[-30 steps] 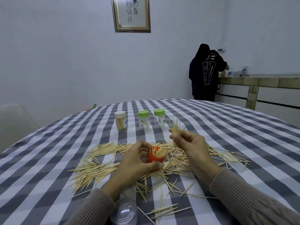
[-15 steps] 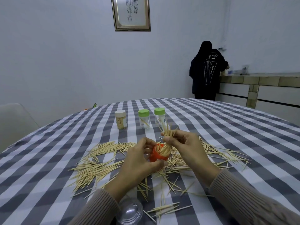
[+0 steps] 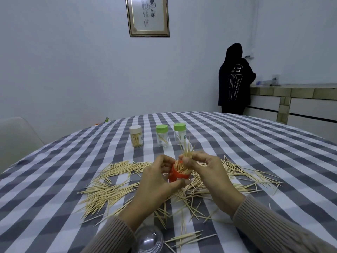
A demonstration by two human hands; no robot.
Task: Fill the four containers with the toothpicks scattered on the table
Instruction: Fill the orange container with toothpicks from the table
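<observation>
My left hand [image 3: 155, 181] grips a small orange container [image 3: 176, 175], tilted, with toothpicks in its mouth. My right hand [image 3: 209, 172] pinches a bunch of toothpicks [image 3: 187, 152] whose lower ends sit in the container's opening. Many loose toothpicks [image 3: 109, 190] lie scattered on the checked tablecloth around both hands. Farther back stand three closed containers: one with a white lid [image 3: 135, 136], nearly full, and two with green lids [image 3: 162, 135] [image 3: 179, 133] that hold few toothpicks.
A clear domed lid [image 3: 149, 240] lies near the table's front edge by my left sleeve. A white chair [image 3: 16, 141] stands at the left. A person in a dark hoodie [image 3: 234, 83] stands at a counter at the back right.
My right hand carried the bunch of toothpicks left and down to the orange container and now holds it in the opening. My left hand kept its grip on the container.
</observation>
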